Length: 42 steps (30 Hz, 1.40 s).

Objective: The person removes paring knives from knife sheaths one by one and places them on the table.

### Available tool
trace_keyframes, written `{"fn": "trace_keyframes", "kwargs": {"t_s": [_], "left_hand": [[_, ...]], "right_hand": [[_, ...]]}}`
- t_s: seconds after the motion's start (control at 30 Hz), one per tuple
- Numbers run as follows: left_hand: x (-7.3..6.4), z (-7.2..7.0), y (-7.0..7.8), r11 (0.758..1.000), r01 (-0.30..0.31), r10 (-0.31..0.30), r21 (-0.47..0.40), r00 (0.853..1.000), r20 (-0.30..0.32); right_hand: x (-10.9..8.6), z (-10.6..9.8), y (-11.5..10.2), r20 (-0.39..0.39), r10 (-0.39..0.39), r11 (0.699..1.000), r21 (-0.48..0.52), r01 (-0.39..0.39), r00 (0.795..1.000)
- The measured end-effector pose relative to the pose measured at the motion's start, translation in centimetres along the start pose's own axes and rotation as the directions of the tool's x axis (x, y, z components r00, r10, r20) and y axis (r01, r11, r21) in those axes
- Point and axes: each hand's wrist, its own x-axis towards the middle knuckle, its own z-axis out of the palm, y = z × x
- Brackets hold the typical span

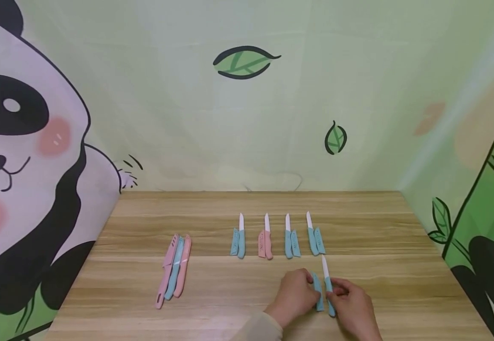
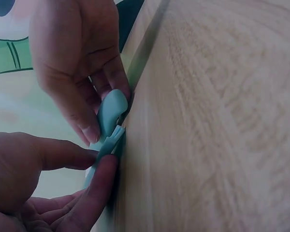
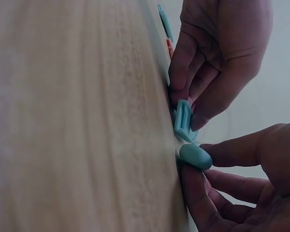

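Note:
At the front right of the table, a paring knife with a light blue handle (image 1: 329,284) and a pale blade points away from me. My right hand (image 1: 353,303) pinches that handle between thumb and fingers, as the right wrist view also shows with the handle's rounded end (image 3: 195,156). Just left of it lies a light blue blade sheath (image 1: 317,282), roughly parallel to the knife. My left hand (image 1: 296,293) pinches the sheath by its edges; its slotted open end (image 3: 183,118) faces the right wrist camera. Both things are low at the tabletop, side by side.
Behind the hands is a row of unsheathed paring knives, blades pointing away, each beside its sheath: several blue ones (image 1: 241,244) and one pink knife (image 1: 268,246). On the left, a pink (image 1: 168,265), a blue (image 1: 174,272) and another pink knife (image 1: 183,270) lie sheathed together on the wooden table (image 1: 114,284).

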Motion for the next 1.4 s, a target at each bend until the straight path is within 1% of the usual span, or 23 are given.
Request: {"fn": "trace_keyframes", "kwargs": {"t_s": [0.07,0.2,0.33,0.5,0.93,1.03,1.17,1.27,1.4], "left_hand": [[0.0,0.1,0.0,1.0,-0.008,0.008,0.016,1.0,-0.01],[-0.2,0.4,0.3,0.999,-0.013,0.013,0.045,1.0,-0.005],[-0.3,0.6,0.5,0.998,-0.002,0.002,0.055,1.0,0.006],[-0.3,0.7,0.4,0.998,-0.008,0.008,0.068,1.0,0.002],[-0.3,0.7,0.4,0.998,-0.023,0.023,0.062,1.0,-0.013],[-0.4,0.7,0.3,0.999,-0.026,0.026,0.045,1.0,-0.009],[-0.8,0.2,0.0,1.0,-0.021,0.021,-0.014,1.0,0.01],[-1.2,-0.4,-0.5,0.997,-0.004,0.007,-0.08,0.999,0.034],[-1.8,-1.5,-1.6,0.989,-0.001,0.01,-0.147,0.998,0.06]], "right_hand": [[0.0,0.1,0.0,-0.005,-0.013,1.0,-0.011,0.013,1.0],[0.0,0.1,0.0,-0.012,-0.027,0.999,-0.032,0.027,1.0],[0.0,0.1,0.0,-0.01,-0.045,0.998,-0.042,0.044,0.999],[0.1,0.1,0.0,-0.002,-0.043,0.998,-0.048,0.043,0.999],[0.0,0.0,-0.1,-0.007,-0.036,0.997,-0.067,0.036,0.999],[0.0,0.0,-0.1,-0.003,-0.027,0.998,-0.061,0.027,1.0],[0.0,0.0,-0.2,0.005,-0.015,0.999,-0.048,0.015,1.0],[-0.1,-0.1,-0.2,0.011,0.011,0.999,-0.036,-0.01,1.0],[-0.2,-0.2,-0.4,0.001,0.042,0.999,-0.024,-0.042,0.999]]}}
